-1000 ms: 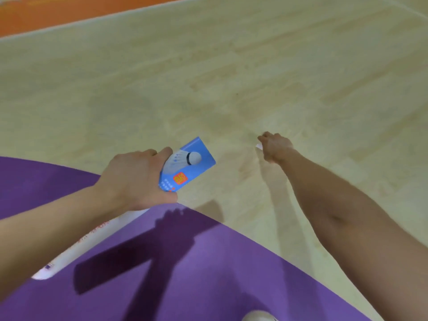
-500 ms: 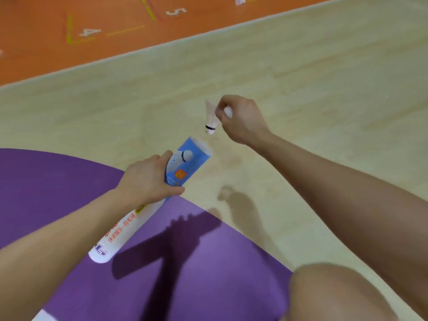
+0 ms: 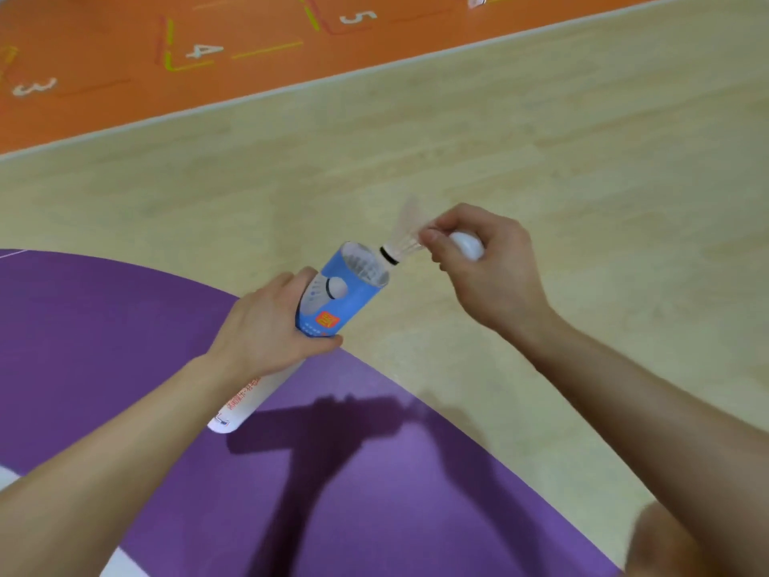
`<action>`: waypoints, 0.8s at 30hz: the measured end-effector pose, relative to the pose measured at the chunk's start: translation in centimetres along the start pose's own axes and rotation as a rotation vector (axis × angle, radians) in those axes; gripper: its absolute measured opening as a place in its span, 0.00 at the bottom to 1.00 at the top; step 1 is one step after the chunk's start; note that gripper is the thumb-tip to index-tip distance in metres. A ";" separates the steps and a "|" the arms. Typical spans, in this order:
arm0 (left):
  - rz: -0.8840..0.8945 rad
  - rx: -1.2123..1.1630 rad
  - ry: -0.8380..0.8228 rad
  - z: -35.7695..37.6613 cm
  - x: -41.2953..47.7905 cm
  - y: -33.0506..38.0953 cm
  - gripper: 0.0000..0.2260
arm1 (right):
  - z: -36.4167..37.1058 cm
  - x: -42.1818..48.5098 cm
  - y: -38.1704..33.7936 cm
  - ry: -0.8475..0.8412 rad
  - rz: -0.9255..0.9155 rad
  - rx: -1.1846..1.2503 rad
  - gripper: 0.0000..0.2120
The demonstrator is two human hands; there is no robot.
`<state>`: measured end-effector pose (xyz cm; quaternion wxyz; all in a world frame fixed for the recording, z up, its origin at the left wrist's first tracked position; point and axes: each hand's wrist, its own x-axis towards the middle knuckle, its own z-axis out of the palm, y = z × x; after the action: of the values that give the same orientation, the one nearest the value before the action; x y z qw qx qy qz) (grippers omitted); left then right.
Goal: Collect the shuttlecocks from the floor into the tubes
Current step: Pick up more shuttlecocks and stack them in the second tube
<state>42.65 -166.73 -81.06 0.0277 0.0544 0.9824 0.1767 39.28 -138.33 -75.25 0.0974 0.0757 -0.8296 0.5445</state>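
My left hand (image 3: 266, 331) grips a blue and white shuttlecock tube (image 3: 333, 301) around its upper part, open mouth tilted up and to the right. Feathers of shuttlecocks show inside the mouth. My right hand (image 3: 487, 268) pinches a white shuttlecock (image 3: 401, 239) by its feathers, cork end with a black band pointing down at the tube's rim. A white rounded object (image 3: 468, 245), possibly the tube's cap, sits curled in the same hand. Another shuttlecock (image 3: 475, 0) lies far off on the orange floor at the top edge.
Pale wooden court floor (image 3: 499, 139) surrounds the hands. A purple floor area (image 3: 104, 326) lies below and left. An orange zone (image 3: 249, 35) with painted numbers 3, 4 and 5 runs along the top. My knee (image 3: 682, 543) shows at the bottom right.
My right hand picked a shuttlecock up off the floor and brought it to the tube's mouth. The tube has tipped more upright, and the view rose toward the orange zone.
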 end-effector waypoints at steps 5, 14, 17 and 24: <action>0.008 0.000 0.008 0.3 0.4 0.2 0.26 | 2.4 -0.7 -0.8 -0.516 -0.012 -0.131 0.06; 0.096 0.161 -0.068 1.1 -0.1 -0.1 0.27 | 4.1 -2.0 -0.3 -1.005 0.149 -0.319 0.07; 0.057 0.152 -0.080 1.0 -0.3 -0.8 0.27 | 3.5 -1.6 -0.2 -0.840 0.158 -0.123 0.13; 0.069 0.185 -0.127 0.8 -0.8 -0.6 0.27 | 3.2 0.0 1.5 -0.243 0.249 -0.082 0.15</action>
<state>43.43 -167.16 -81.97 0.0785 0.1017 0.9883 0.0821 38.67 -140.69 -77.82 -0.0688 0.0338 -0.8597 0.5049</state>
